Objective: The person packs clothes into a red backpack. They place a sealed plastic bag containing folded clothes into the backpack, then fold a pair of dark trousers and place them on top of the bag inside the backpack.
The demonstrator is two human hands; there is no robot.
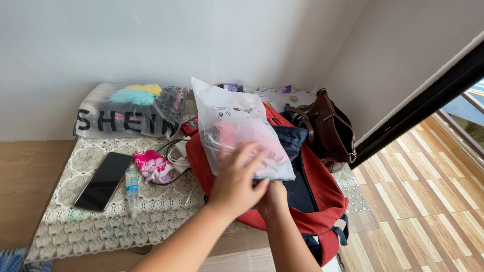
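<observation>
A translucent plastic bag [237, 126] with pink clothing inside rests over the open mouth of a red backpack [322, 196]. My left hand [237, 179] lies on top of the bag, fingers spread and pressing it. Under the bag's lower edge, my right hand [272, 196] grips the bag from below; its fingers are partly hidden. The backpack lies on a low table [65, 236] covered with a white lace cloth, and its dark blue lining shows beside the bag.
A black phone [103, 181], a small clear bottle [132, 190], a pink patterned pouch [153, 165] and white cables lie left of the backpack. A large plastic bag of clothes [128, 111] sits against the wall. A brown leather handbag [330, 128] stands at the right. Wooden floor lies beyond.
</observation>
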